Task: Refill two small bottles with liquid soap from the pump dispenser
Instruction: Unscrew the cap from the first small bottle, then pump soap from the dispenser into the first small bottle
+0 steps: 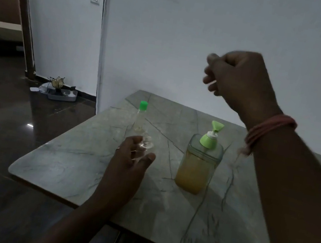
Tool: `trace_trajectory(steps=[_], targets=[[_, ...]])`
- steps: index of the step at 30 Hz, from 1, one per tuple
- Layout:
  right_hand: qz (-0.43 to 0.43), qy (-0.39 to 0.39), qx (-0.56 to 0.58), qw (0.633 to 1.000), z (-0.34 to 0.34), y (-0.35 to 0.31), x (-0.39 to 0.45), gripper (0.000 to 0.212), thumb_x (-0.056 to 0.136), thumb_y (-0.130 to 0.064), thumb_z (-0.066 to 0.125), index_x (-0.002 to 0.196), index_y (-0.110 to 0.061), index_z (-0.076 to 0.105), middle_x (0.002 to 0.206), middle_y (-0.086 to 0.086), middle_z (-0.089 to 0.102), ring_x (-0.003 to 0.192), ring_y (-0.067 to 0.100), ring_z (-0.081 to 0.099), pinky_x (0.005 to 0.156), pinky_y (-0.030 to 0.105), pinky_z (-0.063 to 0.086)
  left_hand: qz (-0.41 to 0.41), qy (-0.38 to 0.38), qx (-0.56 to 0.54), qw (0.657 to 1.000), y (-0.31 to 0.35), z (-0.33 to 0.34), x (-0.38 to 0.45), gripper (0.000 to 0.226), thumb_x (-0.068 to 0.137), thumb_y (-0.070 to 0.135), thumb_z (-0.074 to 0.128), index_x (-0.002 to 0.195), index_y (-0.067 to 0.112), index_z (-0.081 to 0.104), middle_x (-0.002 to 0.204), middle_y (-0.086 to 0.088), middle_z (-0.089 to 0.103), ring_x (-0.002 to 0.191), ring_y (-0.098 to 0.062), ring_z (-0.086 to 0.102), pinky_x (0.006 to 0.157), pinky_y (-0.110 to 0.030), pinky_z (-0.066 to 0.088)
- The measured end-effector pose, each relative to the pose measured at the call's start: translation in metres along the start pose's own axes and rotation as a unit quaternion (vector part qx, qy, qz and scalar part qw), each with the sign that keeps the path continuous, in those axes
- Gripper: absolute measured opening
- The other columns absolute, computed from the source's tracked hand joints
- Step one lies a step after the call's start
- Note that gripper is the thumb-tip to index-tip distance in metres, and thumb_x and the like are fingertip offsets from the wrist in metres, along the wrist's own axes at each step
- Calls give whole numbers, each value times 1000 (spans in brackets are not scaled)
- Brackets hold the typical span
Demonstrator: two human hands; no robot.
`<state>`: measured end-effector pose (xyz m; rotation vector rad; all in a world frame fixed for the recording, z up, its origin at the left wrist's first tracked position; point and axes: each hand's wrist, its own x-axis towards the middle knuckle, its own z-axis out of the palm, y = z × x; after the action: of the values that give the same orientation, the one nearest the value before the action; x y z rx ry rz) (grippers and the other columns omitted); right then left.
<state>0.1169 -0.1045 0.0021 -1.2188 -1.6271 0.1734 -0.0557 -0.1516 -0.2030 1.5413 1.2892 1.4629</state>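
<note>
Head view: left hand (130,158) fingers curl around uncapped clear small bottle (146,142) on bench (65,161); right hand (240,79) fingers curled, contents indiscernible, above pump dispenser (199,163).

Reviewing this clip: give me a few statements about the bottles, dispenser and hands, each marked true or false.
1. The pump dispenser holds yellowish liquid. True.
2. The far small bottle has a red cap. False: its cap is green.
3. The left hand holds a clear small bottle. True.
4. The right hand presses the pump. False: it is raised above the table, apart from the dispenser.
</note>
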Motion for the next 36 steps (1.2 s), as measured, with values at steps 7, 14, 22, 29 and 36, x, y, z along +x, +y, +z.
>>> trace_trajectory(steps=[7, 14, 22, 29, 36], targets=[[288, -160, 42, 943, 13, 49, -3, 44, 96, -39, 49, 91, 0, 67, 81, 16, 72, 59, 23, 60, 57, 29, 50, 52, -59, -48, 996, 10, 5, -4, 36, 89, 50, 69, 122, 39, 59, 111, 14, 69, 99, -8, 72, 76, -24, 60], [355, -140, 51, 923, 28, 51, -11, 40, 96, -34, 51, 81, 0, 64, 73, 14, 68, 45, 18, 54, 37, 15, 40, 68, -100, -32, 992, 15, 14, -5, 39, 90, 42, 71, 126, 38, 58, 115, 11, 68, 102, -9, 70, 83, -33, 62], [404, -142, 34, 903, 33, 54, -8, 42, 97, -35, 45, 76, -3, 62, 65, 9, 68, 45, 16, 52, 36, 20, 34, 95, -56, -58, 992, 43, 40, 4, 46, 79, 45, 77, 120, 28, 66, 114, 6, 71, 99, -7, 72, 78, -27, 62], [344, -170, -69, 921, 31, 50, -8, 37, 98, -21, 39, 82, -6, 70, 82, 5, 74, 63, 15, 62, 64, 25, 50, 135, 3, -4, 991, 48, 53, 3, 47, 80, 49, 78, 122, 32, 66, 113, 15, 68, 97, 0, 67, 78, -25, 59], [354, -195, -55, 913, 28, 45, -11, 34, 98, -20, 38, 94, -3, 68, 81, 7, 73, 57, 12, 58, 60, 24, 46, 151, 14, 0, 988, 47, 54, 3, 48, 75, 51, 78, 120, 34, 70, 106, 17, 68, 93, -2, 65, 71, -23, 56]])
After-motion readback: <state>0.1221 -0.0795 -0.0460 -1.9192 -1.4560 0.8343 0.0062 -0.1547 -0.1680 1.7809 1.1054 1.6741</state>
